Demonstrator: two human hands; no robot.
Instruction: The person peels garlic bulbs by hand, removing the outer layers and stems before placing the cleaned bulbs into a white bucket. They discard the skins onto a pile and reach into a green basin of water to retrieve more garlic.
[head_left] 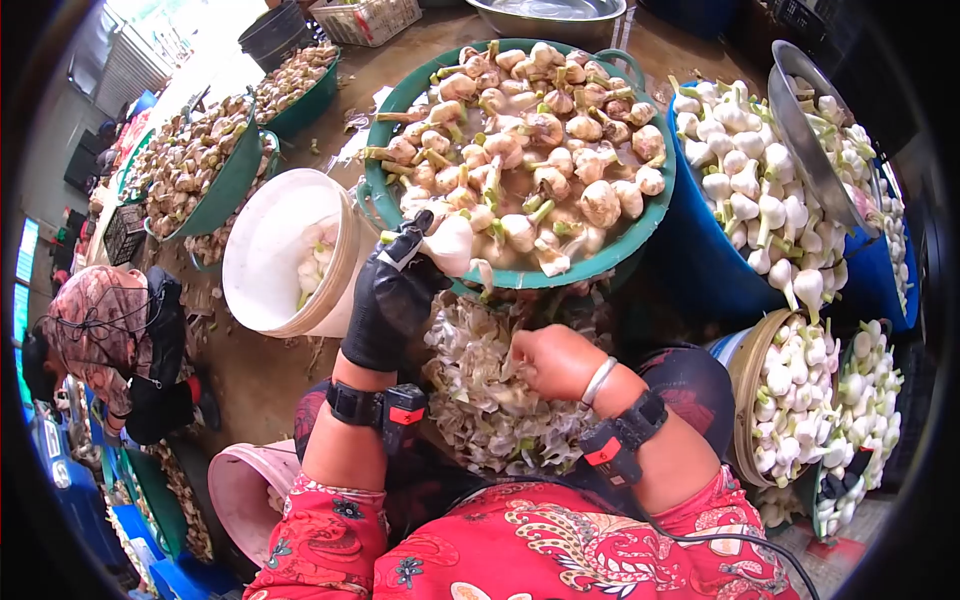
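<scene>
So we've got our left hand (393, 300) in a black glove, fingers wrapped snugly round a bulb (451, 246), right over the near-left edge of the green tub (378, 135). The green stem tip pokes out on the far side of our fingers. Our right hand (562, 362) is bare, half curled, down by the heap of skins (490, 410) below the tub's near edge; can't tell if there's anything in it, since the fingertips are hidden.

The tub's packed nearly edge to edge with unpeeled garlic (600, 203) sitting in murky water. Just off its left edge we've got a white bucket (255, 240), tipped our way, with some pale garlic against its right wall. Off the tub's right edge there's a blue barrel (700, 245) heaped past its rim with clean white bulbs (745, 180).
</scene>
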